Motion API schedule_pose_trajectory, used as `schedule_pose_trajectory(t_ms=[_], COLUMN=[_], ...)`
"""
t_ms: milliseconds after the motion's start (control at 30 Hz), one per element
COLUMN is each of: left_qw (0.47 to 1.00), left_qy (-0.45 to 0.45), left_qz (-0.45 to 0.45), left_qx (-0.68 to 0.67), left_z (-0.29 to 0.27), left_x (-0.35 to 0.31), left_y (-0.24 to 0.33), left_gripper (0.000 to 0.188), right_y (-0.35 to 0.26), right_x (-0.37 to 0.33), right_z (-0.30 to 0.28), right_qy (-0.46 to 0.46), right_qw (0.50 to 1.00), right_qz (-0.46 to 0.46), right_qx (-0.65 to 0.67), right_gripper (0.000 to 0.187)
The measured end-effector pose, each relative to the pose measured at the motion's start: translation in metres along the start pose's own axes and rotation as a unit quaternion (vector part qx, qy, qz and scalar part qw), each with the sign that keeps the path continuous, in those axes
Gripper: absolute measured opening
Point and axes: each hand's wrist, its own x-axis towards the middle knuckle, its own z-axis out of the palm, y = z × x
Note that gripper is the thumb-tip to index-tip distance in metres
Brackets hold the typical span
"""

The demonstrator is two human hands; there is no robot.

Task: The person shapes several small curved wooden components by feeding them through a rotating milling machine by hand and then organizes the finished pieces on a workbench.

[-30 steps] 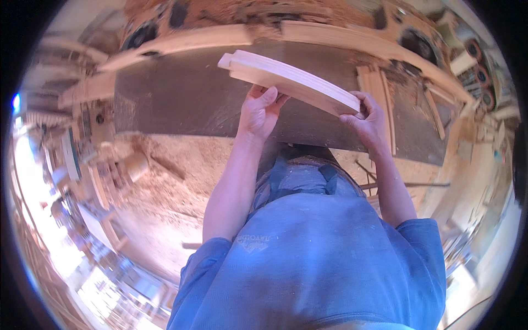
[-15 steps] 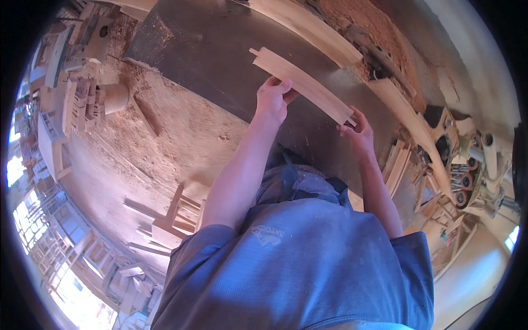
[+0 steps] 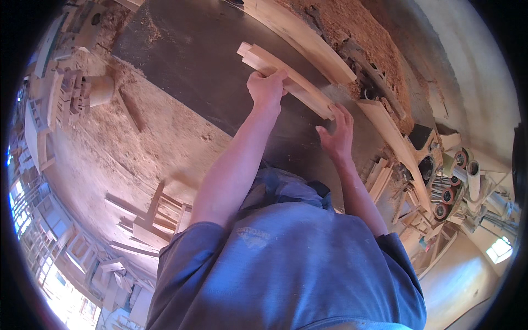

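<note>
The left hand keeps its fingers clamped on the curved wooden piece, which spans both sides of them over the dark surface; the right hand has just loosened, fingers spread beside its end, leaving the left mainly holding.

We see a big dark table, with brown sawdust heaped beyond it. The floor is pale and dusty. A grey wall stands at the upper right. Bright light shines at the lower left, and a small window glows at the lower right.
</note>
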Motion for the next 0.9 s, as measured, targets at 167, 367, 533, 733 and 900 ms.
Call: schedule_pose_trajectory(t_ms=[167,367,533,733,900], left_qw=[0.997,0.972,0.971,0.943,0.882], left_qy=[-0.019,0.048,0.059,0.147,0.266], left_qz=[0.067,0.200,0.230,0.291,0.376], left_qx=[-0.041,0.114,0.036,0.059,0.102], left_z=[0.033,0.064,0.083,0.105,0.112], left_x=[-0.010,0.000,-0.019,0.001,0.061], left_y=[-0.019,-0.058,-0.068,-0.044,-0.035], left_gripper=[0.020,0.020,0.021,0.041,0.057], right_y=[0.038,0.074,0.076,0.055,0.034], right_x=[0.023,0.044,0.047,0.090,0.115], right_z=[0.001,-0.009,-0.022,0.011,0.037], right_qy=[0.008,0.053,0.050,0.031,-0.006], right_qw=[0.999,0.992,0.953,0.937,0.945], right_qz=[-0.032,-0.114,-0.292,-0.338,-0.307], right_qx=[-0.035,-0.014,0.056,0.084,0.110], right_gripper=[0.062,0.043,0.033,0.035,0.029])
